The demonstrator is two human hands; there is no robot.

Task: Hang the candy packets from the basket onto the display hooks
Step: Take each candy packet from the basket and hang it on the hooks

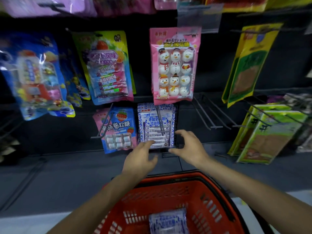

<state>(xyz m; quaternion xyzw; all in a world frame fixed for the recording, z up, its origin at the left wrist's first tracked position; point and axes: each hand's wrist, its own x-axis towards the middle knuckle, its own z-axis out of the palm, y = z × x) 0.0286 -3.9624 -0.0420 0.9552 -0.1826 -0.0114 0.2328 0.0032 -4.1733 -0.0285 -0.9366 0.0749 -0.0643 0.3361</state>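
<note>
- While one blue-white packet (168,220) lies in the red basket (209,196), its likes (156,125) hang on a hook (160,121).
- Left hand (142,159), spread, touches their lower edge.
- Right hand (190,147), spread, holds nothing.

A basket (168,196) sits nearest the viewer, one candy packet (168,222) inside. Beyond it, both hands reach toward hanging yogurt-candy packets (156,124), below the snowman marshmallow pack (174,65), right of the strawberry roll-candy pack (118,129).

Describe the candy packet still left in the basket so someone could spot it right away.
Find the red basket at the bottom, below both arms. One blue-and-white packet lies flat on its floor, alone, patterned like the hanging packets by the hands.
</note>
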